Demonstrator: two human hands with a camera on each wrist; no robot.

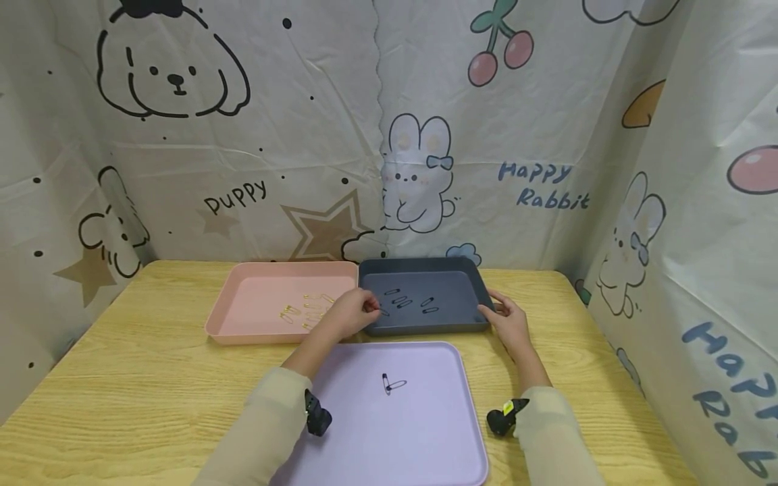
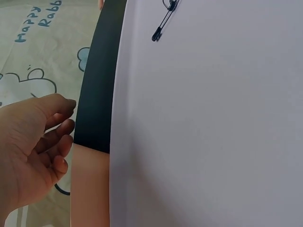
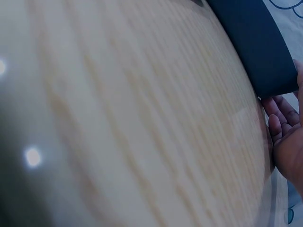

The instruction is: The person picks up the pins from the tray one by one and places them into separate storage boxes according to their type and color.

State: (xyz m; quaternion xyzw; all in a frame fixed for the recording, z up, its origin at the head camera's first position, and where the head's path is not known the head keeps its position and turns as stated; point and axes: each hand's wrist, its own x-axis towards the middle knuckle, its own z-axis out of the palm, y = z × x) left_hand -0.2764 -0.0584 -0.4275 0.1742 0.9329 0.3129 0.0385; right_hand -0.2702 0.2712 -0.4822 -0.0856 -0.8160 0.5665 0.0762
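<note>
In the head view, my left hand [image 1: 352,314] is over the near left corner of the dark grey tray [image 1: 456,287]. Its thumb and fingertips pinch a small black safety pin [image 1: 384,312], low over the tray floor. Several more black safety pins [image 1: 430,310] lie spread inside this tray. My right hand [image 1: 512,327] grips the tray's right end, thumb at the rim and fingers against the outer side. The right wrist view shows those fingers [image 3: 279,111] curled by the tray corner. Nearer me, two black safety pins [image 1: 398,385] lie touching on the lavender tray [image 1: 395,439].
Left of the dark tray, a pink tray [image 1: 255,297] holds several gold safety pins [image 1: 292,311]; my left forearm passes close to its near right corner. All three trays stand on a wood-grain table [image 1: 140,358]. A printed cloth [image 1: 316,135] hangs behind and at both sides.
</note>
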